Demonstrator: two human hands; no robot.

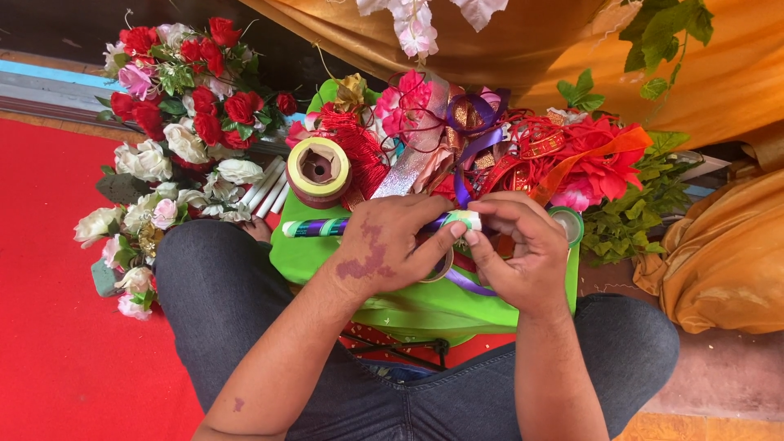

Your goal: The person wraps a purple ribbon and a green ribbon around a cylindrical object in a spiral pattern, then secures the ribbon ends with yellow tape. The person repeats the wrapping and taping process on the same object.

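Left hand (384,245): grip closed around a stick (371,224) wrapped in green and purple ribbon, held level over the lap
Right hand (518,245): fingertips pinched on the stick's white end
Tape roll (318,170): set just behind the stick, on a green bag (408,306)
Flowers (184,114): heaped on the red floor (57,327)

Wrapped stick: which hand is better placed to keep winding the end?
Probably right. The right hand has its fingertips on the white end of the stick, while the left hand grips the shaft and steadies it.
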